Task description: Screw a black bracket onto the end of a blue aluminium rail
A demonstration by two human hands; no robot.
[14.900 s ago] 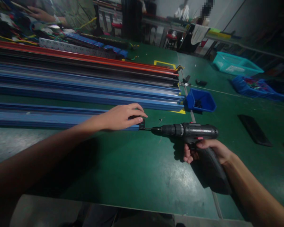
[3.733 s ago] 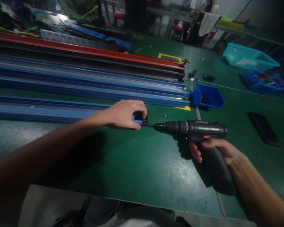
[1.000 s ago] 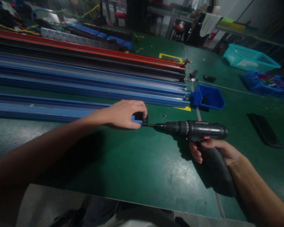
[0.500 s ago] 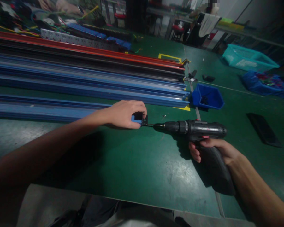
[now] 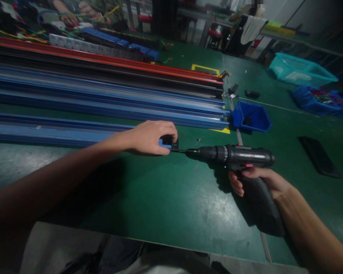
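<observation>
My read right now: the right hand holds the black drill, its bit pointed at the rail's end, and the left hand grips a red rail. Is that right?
Not quite: in the head view, the left hand grips a blue rail, not a red one. The right hand does hold the black drill, its bit pointed at the rail's end.

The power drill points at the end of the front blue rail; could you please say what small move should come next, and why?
I would probably press the power drill straight toward the black end piece, since its bit appears to reach that piece, the right hand grips the handle, and the left hand holds the blue rail.
</observation>
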